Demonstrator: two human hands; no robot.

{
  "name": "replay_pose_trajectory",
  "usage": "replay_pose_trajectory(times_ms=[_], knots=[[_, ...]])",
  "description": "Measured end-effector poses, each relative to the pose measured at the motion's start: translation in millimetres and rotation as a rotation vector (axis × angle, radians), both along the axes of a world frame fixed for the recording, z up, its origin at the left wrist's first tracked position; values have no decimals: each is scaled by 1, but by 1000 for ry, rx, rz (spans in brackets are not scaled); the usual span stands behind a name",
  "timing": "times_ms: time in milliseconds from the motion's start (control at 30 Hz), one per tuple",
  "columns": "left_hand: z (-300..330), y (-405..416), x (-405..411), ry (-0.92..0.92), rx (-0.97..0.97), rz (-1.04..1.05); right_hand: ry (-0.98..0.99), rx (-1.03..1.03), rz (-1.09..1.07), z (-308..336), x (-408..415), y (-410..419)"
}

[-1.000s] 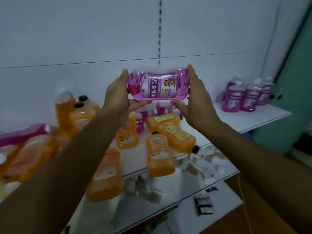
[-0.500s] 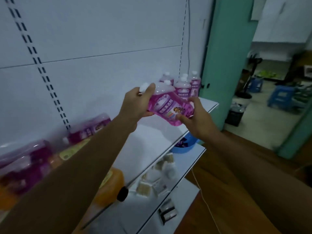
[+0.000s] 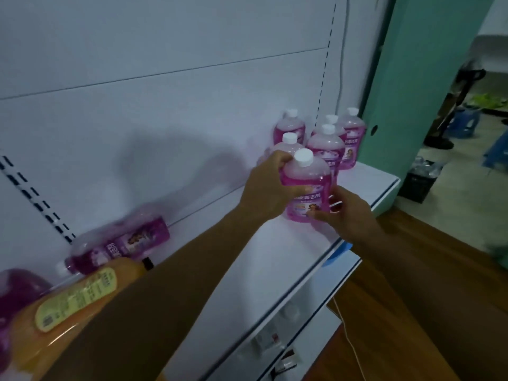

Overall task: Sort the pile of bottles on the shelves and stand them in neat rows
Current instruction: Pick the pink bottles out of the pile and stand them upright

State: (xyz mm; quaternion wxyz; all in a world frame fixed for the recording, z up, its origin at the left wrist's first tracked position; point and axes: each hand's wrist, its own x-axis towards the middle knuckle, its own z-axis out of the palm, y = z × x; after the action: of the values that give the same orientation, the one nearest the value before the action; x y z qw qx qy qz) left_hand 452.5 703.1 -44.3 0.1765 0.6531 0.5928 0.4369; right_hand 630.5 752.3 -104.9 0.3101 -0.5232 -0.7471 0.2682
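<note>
On white shelf [image 3: 365, 185] | both hands grip 1 upright pink bottle [image 3: 306, 189]: left hand [image 3: 270, 185], right hand [image 3: 347, 213] | 5 standing behind, maybe more hidden | 1 orange bottle [image 3: 68, 301] lying

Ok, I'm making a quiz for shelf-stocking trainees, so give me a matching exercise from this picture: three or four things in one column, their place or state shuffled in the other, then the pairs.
Things
1. pink plastic bottle with white cap in both hands
2. orange plastic bottle with yellow label
3. purple-pink bottle by the back panel
4. black crate

Place or state
A. lying on its side at the shelf's left, nearest the camera
B. on the floor beyond the green wall
C. upright, gripped at the shelf's front edge
D. lying on its side against the white back panel

Pairs: 1-C, 2-A, 3-D, 4-B
</note>
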Motion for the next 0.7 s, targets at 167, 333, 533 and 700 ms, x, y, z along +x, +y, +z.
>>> replay_pose_trajectory(times_ms=[167, 333, 533, 700], knots=[[-14, 22, 10, 73, 1, 115, -73, 4, 42, -13, 0, 31], [-15, 26, 21, 140, 35, 214, -50, 11, 30, -19, -4, 38], [-21, 6, 7, 129, 18, 285, 113, 460, 3, -7, -9, 10], [-22, -36, -45, 187, -35, 447, 142, 564, 393, 2, -70, -22]])
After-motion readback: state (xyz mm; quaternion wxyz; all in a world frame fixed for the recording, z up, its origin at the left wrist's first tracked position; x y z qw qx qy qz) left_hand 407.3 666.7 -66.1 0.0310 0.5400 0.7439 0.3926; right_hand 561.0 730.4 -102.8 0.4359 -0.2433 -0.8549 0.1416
